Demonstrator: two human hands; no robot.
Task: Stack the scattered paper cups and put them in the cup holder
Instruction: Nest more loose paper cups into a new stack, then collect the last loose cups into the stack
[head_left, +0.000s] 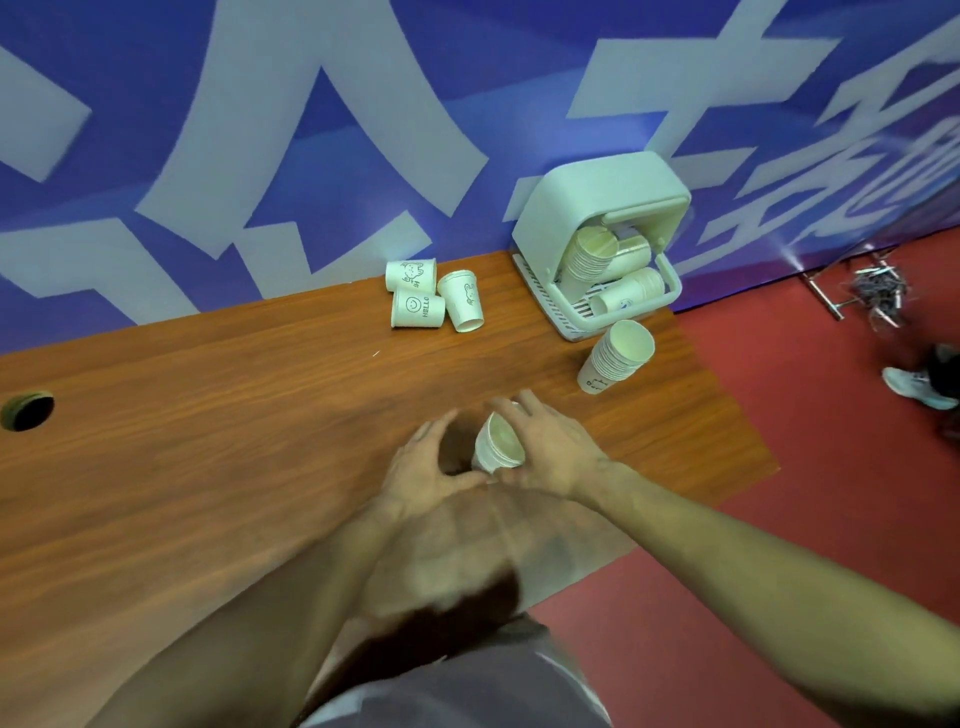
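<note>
Small stack of cups (497, 446) at table centre, tilted. Right hand (553, 454) curls round it from 3 o'clock; left hand (423, 465) cupped at 9 o'clock, fingers bent, touching near the base, likely steadying it while the cups seat. Taller stack (615, 358) stands at 1 o'clock beside the cup holder (602, 244), which already has cups in it. Three loose cups (434, 301) lie at 12 o'clock on the table (208, 415), not yet gathered.

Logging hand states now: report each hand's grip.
Left hand: fingers curled beside the small stack of white paper cups; grip cannot be told.
Right hand: curled round that stack, holding it.
</note>
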